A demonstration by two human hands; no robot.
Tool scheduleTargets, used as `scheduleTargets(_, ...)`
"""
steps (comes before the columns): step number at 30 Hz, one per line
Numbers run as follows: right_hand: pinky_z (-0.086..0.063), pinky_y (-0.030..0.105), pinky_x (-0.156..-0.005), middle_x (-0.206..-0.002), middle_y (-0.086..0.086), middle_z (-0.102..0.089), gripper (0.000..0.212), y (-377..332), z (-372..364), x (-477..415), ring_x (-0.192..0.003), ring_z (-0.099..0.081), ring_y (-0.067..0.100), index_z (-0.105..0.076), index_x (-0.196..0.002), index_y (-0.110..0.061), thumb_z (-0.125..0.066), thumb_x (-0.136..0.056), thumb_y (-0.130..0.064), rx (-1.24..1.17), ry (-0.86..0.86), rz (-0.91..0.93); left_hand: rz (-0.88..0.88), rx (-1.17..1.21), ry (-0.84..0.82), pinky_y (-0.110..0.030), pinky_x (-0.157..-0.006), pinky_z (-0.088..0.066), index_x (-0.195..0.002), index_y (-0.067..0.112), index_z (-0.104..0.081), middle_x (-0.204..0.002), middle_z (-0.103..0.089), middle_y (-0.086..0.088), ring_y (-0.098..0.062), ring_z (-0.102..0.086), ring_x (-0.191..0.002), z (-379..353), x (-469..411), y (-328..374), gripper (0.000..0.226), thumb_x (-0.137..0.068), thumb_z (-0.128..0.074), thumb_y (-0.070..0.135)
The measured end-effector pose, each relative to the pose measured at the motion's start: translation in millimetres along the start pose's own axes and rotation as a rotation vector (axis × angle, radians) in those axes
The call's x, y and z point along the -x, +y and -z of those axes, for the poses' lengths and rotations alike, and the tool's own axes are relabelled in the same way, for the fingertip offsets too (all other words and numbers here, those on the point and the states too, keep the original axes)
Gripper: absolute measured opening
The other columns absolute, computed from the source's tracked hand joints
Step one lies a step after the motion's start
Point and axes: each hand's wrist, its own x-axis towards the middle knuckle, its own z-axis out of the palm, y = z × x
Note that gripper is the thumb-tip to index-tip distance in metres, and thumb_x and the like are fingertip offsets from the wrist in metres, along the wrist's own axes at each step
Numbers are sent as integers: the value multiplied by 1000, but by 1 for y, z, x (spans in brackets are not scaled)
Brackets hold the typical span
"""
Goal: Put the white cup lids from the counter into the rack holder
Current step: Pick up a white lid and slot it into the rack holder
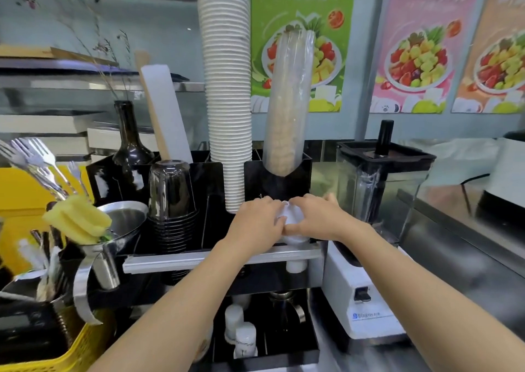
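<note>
Both hands are covering most of the white plastic cup lids [292, 218], so only a sliver of white is showing between the fingers, and the number of lids is impossible to make out. The left hand [257, 222] is curling its fingers against the left side of the lids, and the right hand [315, 218] is pressing in from the right, the two pinching the lids between them at the front right compartment of the black acrylic rack holder [211, 178]. Whether the lids are resting on the compartment floor or hanging above it is unclear.

Directly behind the hands, a clear plastic sleeve of stacked cups [289, 104] is leaning in the rack's rear right slot, and a tall stack of white paper cups [227, 93] is rising just to its left, its top cut off by the frame. Further left, a stack of upturned black cups [170, 195] is filling another compartment, with a dark glass bottle [129, 141] behind it. A clear blender jug on a white base [377, 190] is standing just beside the rack's right wall, crowding the right hand. At the left, a steel funnel [119, 224] and a yellow sponge [76, 221] are sitting near the rack, and a yellow basket [56, 354] is partly cut off. Open steel tabletop [468, 258] is stretching away to the right.
</note>
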Motion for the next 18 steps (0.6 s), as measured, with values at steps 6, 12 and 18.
scheduleTargets(6,-23,42,-96,-78,-6,-48,36,0,-5,-10,-93,-47,19,-54,-108,-14,-52,-81,-39,120,-193,9,-80,-248,-152,-44,-114,-13,-114,13,-56,-111,-60,-5,-23,-46,-114,-12,-6,-5,31,-94,-35,23)
scheduleTargets(12,-33,42,-88,-72,-3,-53,33,-3,-3,-21,-83,-51,22,-54,-112,-15,-53,-84,-33,79,-407,-9,-75,-242,-340,-42,-100,-31,-99,10,-62,-105,-62,-8,-23,-43,-110,-10,-14,-6,34,-93,-31,22)
scheduleTargets(18,-35,27,-55,-79,6,-55,36,-6,-6,-29,-72,-47,22,-56,-117,-7,-53,-84,-21,49,-538,-58,-29,-232,-427,-35,-92,-29,-109,11,-62,-111,-56,-9,-19,-37,-103,-8,-19,-5,35,-95,-32,20)
